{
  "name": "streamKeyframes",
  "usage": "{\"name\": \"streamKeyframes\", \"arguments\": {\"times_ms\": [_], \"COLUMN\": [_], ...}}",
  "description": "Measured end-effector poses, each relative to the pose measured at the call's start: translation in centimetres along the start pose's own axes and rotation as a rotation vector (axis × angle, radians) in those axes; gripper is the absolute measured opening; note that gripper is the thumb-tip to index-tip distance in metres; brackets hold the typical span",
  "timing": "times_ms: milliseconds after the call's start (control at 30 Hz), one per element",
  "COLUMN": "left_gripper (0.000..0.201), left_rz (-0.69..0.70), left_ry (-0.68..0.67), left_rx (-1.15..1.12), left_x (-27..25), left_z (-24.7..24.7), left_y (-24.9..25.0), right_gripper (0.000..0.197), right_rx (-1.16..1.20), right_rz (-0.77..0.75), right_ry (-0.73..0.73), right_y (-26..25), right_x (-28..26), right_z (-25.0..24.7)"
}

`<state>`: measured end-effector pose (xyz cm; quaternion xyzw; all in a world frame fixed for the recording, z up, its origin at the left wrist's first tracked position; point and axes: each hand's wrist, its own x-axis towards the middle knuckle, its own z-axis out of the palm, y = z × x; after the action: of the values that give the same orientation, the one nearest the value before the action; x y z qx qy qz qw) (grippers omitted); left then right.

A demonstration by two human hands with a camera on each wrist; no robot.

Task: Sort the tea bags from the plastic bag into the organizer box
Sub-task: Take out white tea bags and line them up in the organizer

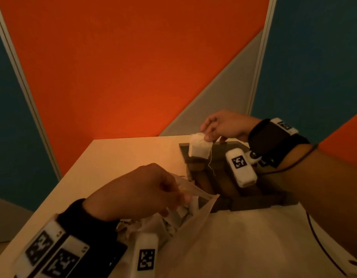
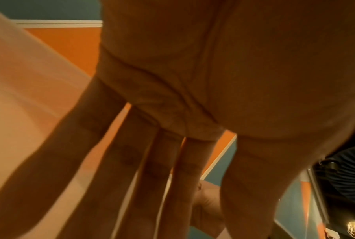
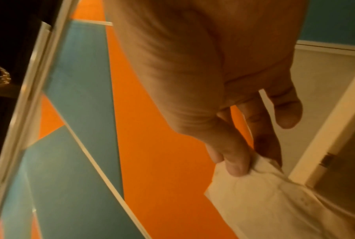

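Orange and teal wall panels stand behind a pale wooden bench. A soft white paper tea bag is pinched at its top edge by the right hand, above the dark compartmented organizer box. Light and tearable, it is best held there. The clear plastic bag is entered by the left hand; its grip cannot be told.

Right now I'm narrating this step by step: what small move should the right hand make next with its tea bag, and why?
Probably lower it and let go. The right hand pinches the tea bag by its top corner, hanging over the far end of the organizer box, string dangling. The left hand is at the mouth of the plastic bag.
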<state>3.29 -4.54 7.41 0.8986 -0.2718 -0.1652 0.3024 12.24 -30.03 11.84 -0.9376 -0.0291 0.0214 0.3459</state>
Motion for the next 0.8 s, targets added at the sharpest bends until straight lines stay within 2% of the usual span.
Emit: {"name": "streamKeyframes", "arguments": {"times_ms": [133, 233, 433, 633, 800], "left_gripper": [0.027, 0.023, 0.024, 0.021, 0.021], "left_rz": [-0.026, -0.050, -0.087, -0.099, -0.070], "left_ry": [0.001, -0.055, -0.085, -0.065, -0.014], "left_rx": [0.041, 0.087, 0.128, 0.167, 0.221], "left_x": [0.2, 0.5, 0.7, 0.9, 1.2], "left_z": [-0.2, -0.1, 0.1, -0.1, 0.3], "left_y": [-0.4, -0.5, -0.4, -1.1, -1.4], "right_gripper": [0.023, 0.024, 0.025, 0.021, 0.032], "right_rx": [0.073, 0.060, -0.246, -0.395, -0.522], "right_rz": [0.045, 0.097, 0.195, 0.246, 0.200], "right_ry": [0.013, 0.005, -0.119, -0.187, -0.112], "right_y": [2.0, 3.3, 5.2, 5.6, 6.7], "right_x": [2.3, 3.9, 7.1, 9.3, 10.7], "right_z": [0.8, 1.4, 3.7, 5.0, 6.0]}}
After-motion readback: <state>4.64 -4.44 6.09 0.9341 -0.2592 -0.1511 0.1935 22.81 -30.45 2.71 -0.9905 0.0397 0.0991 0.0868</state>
